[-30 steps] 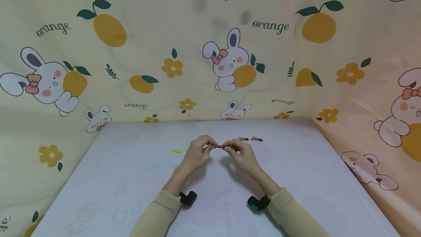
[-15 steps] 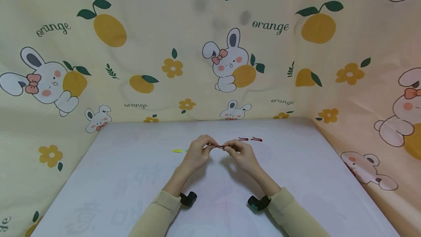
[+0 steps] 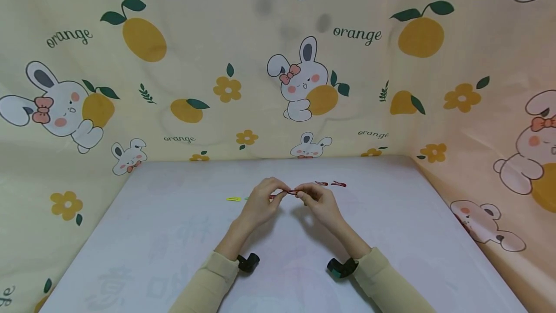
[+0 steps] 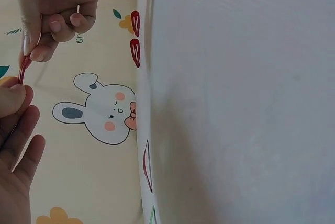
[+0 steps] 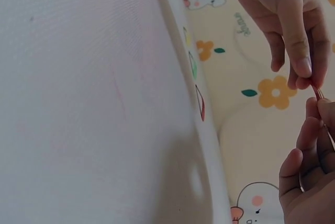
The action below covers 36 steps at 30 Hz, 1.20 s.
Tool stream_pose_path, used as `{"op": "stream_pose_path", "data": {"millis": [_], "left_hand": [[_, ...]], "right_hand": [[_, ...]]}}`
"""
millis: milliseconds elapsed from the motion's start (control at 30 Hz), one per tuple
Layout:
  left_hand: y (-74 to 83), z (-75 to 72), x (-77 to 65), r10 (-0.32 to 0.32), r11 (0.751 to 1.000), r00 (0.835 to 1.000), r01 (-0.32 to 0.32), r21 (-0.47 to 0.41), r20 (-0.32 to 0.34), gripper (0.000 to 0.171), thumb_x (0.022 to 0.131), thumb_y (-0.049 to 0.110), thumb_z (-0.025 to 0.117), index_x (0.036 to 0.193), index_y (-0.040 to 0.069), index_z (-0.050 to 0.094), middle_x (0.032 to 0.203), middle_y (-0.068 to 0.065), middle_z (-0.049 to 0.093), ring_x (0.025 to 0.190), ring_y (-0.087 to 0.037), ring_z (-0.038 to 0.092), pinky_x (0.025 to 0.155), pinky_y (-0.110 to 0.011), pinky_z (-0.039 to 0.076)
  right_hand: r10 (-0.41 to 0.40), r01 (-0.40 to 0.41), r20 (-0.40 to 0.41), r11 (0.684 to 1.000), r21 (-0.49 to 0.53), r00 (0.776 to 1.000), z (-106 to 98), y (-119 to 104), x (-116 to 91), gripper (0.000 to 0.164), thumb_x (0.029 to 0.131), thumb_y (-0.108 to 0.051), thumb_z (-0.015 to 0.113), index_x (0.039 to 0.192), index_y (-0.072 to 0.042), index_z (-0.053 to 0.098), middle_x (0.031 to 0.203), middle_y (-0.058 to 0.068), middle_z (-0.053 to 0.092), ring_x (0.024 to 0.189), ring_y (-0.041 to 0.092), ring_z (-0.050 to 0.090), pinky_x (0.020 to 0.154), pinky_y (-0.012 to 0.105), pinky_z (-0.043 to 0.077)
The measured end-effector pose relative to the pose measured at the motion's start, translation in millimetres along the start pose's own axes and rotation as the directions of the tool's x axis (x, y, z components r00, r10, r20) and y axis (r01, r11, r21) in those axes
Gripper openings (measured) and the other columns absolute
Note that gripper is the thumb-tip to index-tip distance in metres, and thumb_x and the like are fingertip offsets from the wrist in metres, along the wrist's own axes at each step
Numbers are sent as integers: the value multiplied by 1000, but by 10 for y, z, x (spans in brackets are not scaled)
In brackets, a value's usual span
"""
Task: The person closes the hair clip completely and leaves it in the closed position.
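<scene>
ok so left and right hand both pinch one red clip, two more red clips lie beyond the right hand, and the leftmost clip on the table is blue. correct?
Colour's off: the leftmost clip is yellow, per the head view. Rest holds: left hand and right hand pinch one red clip; two more red clips lie beyond.

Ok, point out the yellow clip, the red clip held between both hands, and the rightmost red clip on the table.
Yellow clip (image 3: 233, 199), head view: middle of its body.
Held red clip (image 4: 23, 70), left wrist view: its exposed middle.
Rightmost red clip (image 3: 339, 184), head view: middle of its body.
</scene>
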State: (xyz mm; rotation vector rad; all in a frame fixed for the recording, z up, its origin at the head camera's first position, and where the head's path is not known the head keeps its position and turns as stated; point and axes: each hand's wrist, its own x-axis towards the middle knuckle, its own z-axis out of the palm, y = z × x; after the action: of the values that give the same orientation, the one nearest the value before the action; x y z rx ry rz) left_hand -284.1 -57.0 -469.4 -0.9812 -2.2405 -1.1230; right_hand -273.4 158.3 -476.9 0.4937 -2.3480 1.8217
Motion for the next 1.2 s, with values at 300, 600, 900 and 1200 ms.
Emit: {"op": "stream_pose_path", "data": {"millis": [300,600,900,1200], "left_hand": [[34,2,-1,-10,999,1000,9,35,22,18,93,2,77,107,12,74,105,3,72,107,-16,65,91,-35,54],[32,18,25,9,997,1000,-8,76,-24,15,92,2,77,105,10,74,102,1,72,102,-18,65,86,-34,54],[20,25,90,0,994,1000,3,108,-20,14,92,4,78,105,10,74,101,0,72,101,-19,66,87,-36,56],[-24,23,154,-50,981,998,45,188,24,9,94,11,77,104,12,77,102,0,71,101,-20,66,86,-37,56]], "right_hand": [[-7,7,9,1000,26,1000,-3,-34,-8,17,101,-9,68,114,-1,73,98,17,74,83,35,64,70,29,53],[-4,5,-29,1000,16,1000,25,-22,-4,19,99,-14,72,116,-3,74,105,16,73,81,25,65,69,22,51],[-30,22,-49,989,-146,998,-25,-46,31,20,97,-13,75,117,-11,77,107,7,75,75,14,63,70,24,51],[-134,127,-11,957,-261,991,-78,4,137,18,96,-14,76,114,-12,78,104,5,75,72,12,62,65,26,50]]}}
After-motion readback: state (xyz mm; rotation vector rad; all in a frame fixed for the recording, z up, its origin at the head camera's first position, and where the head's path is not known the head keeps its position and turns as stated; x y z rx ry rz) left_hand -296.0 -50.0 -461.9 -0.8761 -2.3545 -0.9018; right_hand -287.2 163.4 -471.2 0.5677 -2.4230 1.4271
